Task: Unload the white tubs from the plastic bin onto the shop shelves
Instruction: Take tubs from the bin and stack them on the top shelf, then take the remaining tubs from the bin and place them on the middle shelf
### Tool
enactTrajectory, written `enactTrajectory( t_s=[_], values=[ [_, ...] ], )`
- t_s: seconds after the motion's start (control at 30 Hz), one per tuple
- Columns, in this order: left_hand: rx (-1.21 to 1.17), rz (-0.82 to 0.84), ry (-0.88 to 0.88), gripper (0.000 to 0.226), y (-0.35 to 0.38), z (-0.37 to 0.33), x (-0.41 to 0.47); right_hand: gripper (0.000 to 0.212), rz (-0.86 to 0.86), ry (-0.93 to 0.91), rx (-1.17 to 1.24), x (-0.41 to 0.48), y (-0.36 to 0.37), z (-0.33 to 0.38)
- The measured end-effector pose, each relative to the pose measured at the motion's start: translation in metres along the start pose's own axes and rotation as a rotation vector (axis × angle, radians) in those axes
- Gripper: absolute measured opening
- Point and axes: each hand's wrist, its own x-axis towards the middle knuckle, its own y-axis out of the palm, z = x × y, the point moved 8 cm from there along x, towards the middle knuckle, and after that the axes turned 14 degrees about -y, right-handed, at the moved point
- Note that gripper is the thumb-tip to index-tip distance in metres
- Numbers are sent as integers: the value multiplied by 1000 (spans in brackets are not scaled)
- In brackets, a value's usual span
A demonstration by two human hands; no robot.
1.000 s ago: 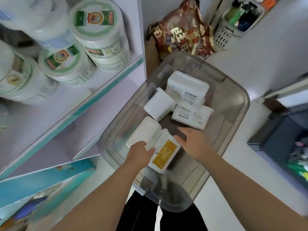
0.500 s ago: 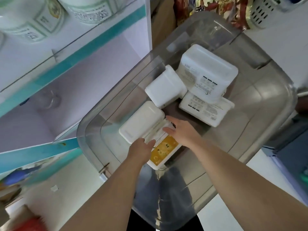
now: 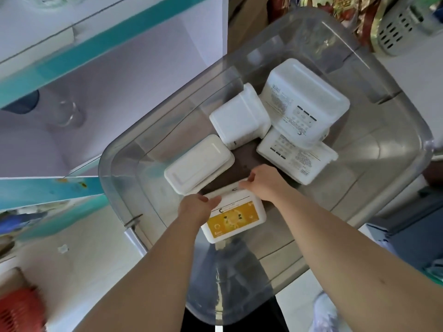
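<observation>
A clear plastic bin (image 3: pixel 393 188) sits in front of me, holding several white tubs. Nearest me is a tub with a yellow label (image 3: pixel 236 218). My left hand (image 3: pixel 196 208) grips its left end and my right hand (image 3: pixel 265 182) grips its far right end. Beside it lies a plain flat white tub (image 3: pixel 199 164). Behind that a small tub (image 3: pixel 241 117) lies on its side. At the back right a large printed tub (image 3: pixel 304 101) rests on top of another printed tub (image 3: pixel 299 160).
White shop shelves with teal edge strips (image 3: pixel 79 56) stand to the left of the bin; a lower shelf (image 3: pixel 107 97) shows bare white surface. A perforated basket (image 3: pixel 402 29) and a red-gold bag (image 3: pixel 345 13) lie beyond the bin. An orange object (image 3: pixel 19 312) sits at the bottom left.
The view has tilted down and closer to the bin. Both hands closed in on the yellow-label tub, which has turned and shifted toward me.
</observation>
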Motion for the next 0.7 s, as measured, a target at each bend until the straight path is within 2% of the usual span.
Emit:
enactTrajectory(
  t_s=[0.17, 0.3, 0.43, 0.7],
  values=[
    [-133, 76, -20, 54, -3, 6, -14, 36, -8, -25, -36, -14, -16, 7],
    [-262, 98, 27, 51, -6, 8, -38, 42, -129, -92, -6, -39, -49, 24],
    [-329, 99, 90, 49, -16, 13, -73, 50, -200, -164, -84, -74, -83, 57],
    [-414, -149, 347, 57, -97, 35, -173, 44, -370, -331, -72, -173, -125, 140]
  ],
)
